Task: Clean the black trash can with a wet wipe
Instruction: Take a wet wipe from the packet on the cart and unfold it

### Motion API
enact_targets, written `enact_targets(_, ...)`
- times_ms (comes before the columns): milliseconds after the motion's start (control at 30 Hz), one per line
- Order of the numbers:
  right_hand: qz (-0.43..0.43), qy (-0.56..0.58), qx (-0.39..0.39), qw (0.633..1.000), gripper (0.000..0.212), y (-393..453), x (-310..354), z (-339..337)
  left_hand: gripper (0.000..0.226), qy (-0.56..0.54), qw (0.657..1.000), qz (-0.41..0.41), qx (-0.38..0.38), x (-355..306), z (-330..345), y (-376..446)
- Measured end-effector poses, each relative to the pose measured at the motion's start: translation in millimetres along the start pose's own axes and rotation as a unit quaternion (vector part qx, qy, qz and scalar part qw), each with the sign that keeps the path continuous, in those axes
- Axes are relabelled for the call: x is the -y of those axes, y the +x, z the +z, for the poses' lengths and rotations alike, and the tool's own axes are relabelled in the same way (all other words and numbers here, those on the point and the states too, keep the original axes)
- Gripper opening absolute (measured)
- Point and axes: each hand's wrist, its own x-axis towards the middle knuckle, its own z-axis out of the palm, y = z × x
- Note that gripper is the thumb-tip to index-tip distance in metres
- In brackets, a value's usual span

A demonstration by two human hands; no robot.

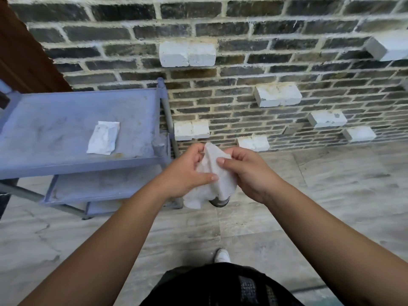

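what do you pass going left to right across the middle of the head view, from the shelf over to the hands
blue shelf unit → flat wipe lying on its top shelf → left hand → crumpled wet wipe held between both hands → right hand

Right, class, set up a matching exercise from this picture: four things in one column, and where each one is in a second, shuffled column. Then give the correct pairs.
Column 1
1. wet wipe
2. empty wrapper
3. white shoe
4. white bricks

Column 2
A. on the grey tiled floor
B. sticking out of the dark brick wall
C. held between both hands
D. lying on the top shelf of the blue cart

Pairs: 1-C, 2-D, 3-A, 4-B
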Motion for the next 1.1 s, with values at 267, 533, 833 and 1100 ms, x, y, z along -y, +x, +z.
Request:
enact_targets(267, 0.001, 0.060, -0.060, 0.996, 0.019, -19, 0, -25, 0.018, 0.101, 0.992, -0.033, -0.067, 22, -11, -16)
enact_targets(533, 0.032, 0.096, -0.024, 0.995, 0.010, -13, -11, -82, 0.027, -0.281, 0.936, -0.080, -0.197, 52, 31, 13)
enact_targets(833, 0.164, 0.196, 0.014, 0.967, 0.033, 63, -150, -164, 0.042, -0.193, 0.916, -0.147, -0.320, 174, 105, 105)
enact_targets(1100, 0.189, 0.336, -0.009, 0.923, 0.040, 161, -403, -262, 0.027, -0.018, 0.927, -0.117, -0.356, 419, 146, 201)
